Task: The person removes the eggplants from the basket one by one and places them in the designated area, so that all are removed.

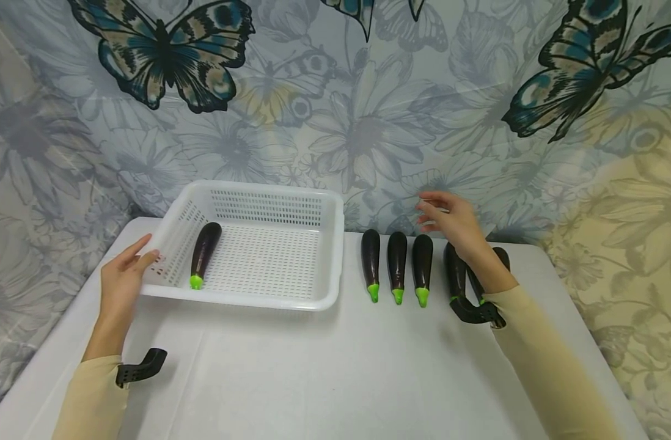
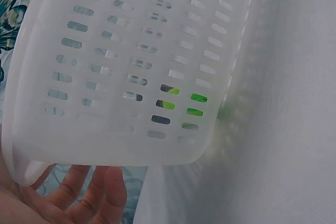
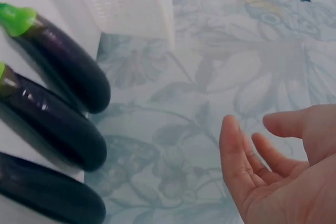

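Note:
My left hand (image 1: 122, 278) grips the left rim of a white perforated plastic basket (image 1: 242, 300); in the left wrist view its fingers (image 2: 113, 195) show past the basket's edge. One dark eggplant (image 1: 206, 252) with a bright green stem end lies inside the basket, near that hand. Right of the basket, three eggplants (image 1: 397, 263) lie side by side, stems toward me. Beyond their far ends hovers my right hand (image 1: 451, 220), fingers loosely bent and holding nothing. Under the right wrist, another eggplant (image 1: 454, 272) and one more (image 1: 502, 256) are partly covered.
A white-covered table (image 1: 291, 379) bears everything. Behind it hangs a fabric backdrop (image 1: 368, 128) printed with butterflies and flowers, close to the table's back edge. Black wrist mounts (image 1: 143, 366) stick out from both sleeves.

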`<state>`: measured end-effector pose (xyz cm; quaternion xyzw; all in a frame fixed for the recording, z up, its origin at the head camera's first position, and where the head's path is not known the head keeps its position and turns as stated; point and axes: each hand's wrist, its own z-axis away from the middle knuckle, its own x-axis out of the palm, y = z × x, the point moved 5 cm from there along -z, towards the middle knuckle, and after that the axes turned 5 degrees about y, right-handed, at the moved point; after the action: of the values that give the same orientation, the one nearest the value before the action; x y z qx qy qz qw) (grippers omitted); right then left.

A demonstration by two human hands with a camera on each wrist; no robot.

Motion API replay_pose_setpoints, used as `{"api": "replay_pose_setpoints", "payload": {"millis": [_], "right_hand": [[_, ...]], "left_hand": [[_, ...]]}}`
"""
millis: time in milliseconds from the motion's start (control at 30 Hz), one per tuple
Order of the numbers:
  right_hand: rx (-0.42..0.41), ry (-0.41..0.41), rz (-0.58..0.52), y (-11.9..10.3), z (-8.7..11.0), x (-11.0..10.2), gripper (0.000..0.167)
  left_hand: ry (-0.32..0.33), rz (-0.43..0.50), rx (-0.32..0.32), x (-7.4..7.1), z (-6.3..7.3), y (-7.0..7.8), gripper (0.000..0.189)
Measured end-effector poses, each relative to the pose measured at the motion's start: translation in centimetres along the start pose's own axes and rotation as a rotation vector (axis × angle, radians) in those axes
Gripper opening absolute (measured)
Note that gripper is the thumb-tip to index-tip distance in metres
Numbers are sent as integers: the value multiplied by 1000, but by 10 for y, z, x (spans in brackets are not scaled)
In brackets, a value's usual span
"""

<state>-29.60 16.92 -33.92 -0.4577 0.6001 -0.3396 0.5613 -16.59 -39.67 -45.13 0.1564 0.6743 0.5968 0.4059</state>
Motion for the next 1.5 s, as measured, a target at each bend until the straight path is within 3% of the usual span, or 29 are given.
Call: {"api": "replay_pose_setpoints", "payload": {"millis": [133, 333, 467, 667, 767, 900, 933, 1000, 1167, 1233, 1333, 1500], "right_hand": [[-4, -37, -4, -3, -2, 9, 46], [25, -123, -30, -11, -7, 30, 49], [48, -188, 14, -16, -10, 43, 49], [65, -242, 70, -25, -15, 64, 50], [73, -260, 113, -31, -18, 74, 51], [93, -266, 141, -39, -21, 84, 52], [92, -263, 142, -42, -22, 87, 52], [84, -256, 144, -46, -24, 92, 51], [54, -261, 171, -53, -27, 105, 52], [52, -270, 187, -55, -27, 110, 53], [45, -278, 199, -57, -27, 119, 53], [-11, -261, 342, -64, -26, 134, 56]], "left_hand": [[-2, -17, 1, 0, 10, 11, 49], [-10, 28, 7, -1, 7, 7, 48], [-23, 17, 8, 1, 5, 4, 50], [-19, 4, -8, 0, 12, 12, 50], [-35, 0, 2, 0, 1, -1, 51], [-26, -8, 40, -1, -33, -39, 53], [-20, -10, 42, -1, -36, -42, 53], [-11, -8, 49, -2, -35, -40, 53], [-18, -8, 16, -3, 8, 11, 50], [-24, -8, 1, -3, 18, 22, 50], [-40, -15, -7, -2, 22, 25, 51], [-22, -16, 12, -2, 13, 13, 50]]}}
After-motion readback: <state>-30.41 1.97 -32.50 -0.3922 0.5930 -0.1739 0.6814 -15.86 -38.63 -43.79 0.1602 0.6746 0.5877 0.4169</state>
